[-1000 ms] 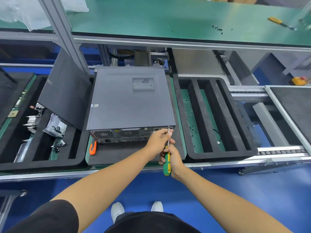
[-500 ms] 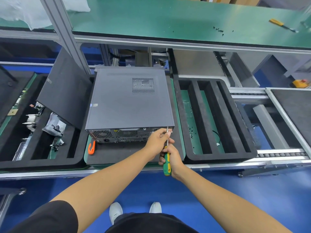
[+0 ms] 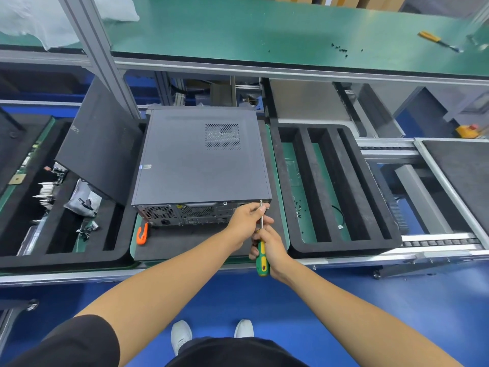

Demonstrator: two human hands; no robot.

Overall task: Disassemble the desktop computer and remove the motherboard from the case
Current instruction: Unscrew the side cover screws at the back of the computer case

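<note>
Lying flat on the desk (image 3: pixel 278 165), the case (image 3: pixel 201 157) turns its rear panel toward the person. At its near right corner, the right hand (image 3: pixel 271 247) grips an upright screwdriver (image 3: pixel 262 256); the left hand (image 3: pixel 247 219) pinches its shaft.

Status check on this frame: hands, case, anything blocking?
Right hand grips screwdriver handle; left hand pinches its shaft. Tip at rear top right corner of computer case, cover on. Nothing blocking.

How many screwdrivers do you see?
2. One green-and-yellow screwdriver held in both hands at the computer's rear; one yellow-handled screwdriver lying on the far green bench. Others may be hidden.
</note>
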